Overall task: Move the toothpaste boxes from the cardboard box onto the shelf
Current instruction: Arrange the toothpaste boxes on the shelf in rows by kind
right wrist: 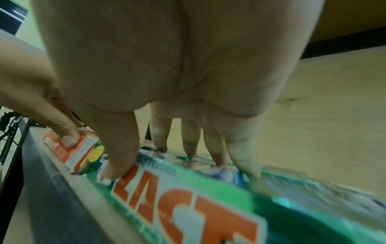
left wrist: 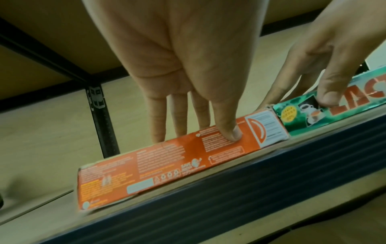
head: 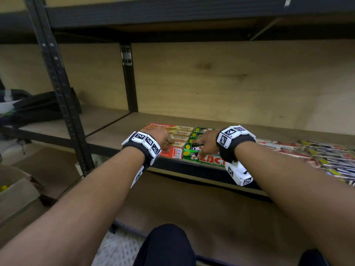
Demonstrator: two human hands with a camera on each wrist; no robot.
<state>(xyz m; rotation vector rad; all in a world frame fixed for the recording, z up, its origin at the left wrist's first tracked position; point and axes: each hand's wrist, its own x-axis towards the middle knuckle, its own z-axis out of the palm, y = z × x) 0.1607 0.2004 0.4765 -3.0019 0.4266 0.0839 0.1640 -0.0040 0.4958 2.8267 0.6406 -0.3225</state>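
Note:
On the wooden shelf (head: pixel 115 135), a row of red Colgate boxes (head: pixel 169 133) lies beside a row of green toothpaste boxes (head: pixel 192 149). My left hand (head: pixel 163 140) lies on the red row with its fingers straight. Its thumb (left wrist: pixel 231 130) presses the front face of the nearest red box (left wrist: pixel 167 165). My right hand (head: pixel 206 143) rests the same way on the green row, fingers (right wrist: pixel 242 148) straight on top and thumb (right wrist: pixel 119 161) against the front green box (right wrist: pixel 188 206). Neither hand curls around a box.
More toothpaste boxes (head: pixel 317 154) fill the shelf to the right. An open cardboard box (head: pixel 15 191) stands on the floor at lower left. A dark bag (head: pixel 34 106) lies on the neighbouring shelf, past a black upright (head: pixel 128 77). Another shelf board (head: pixel 172 14) hangs overhead.

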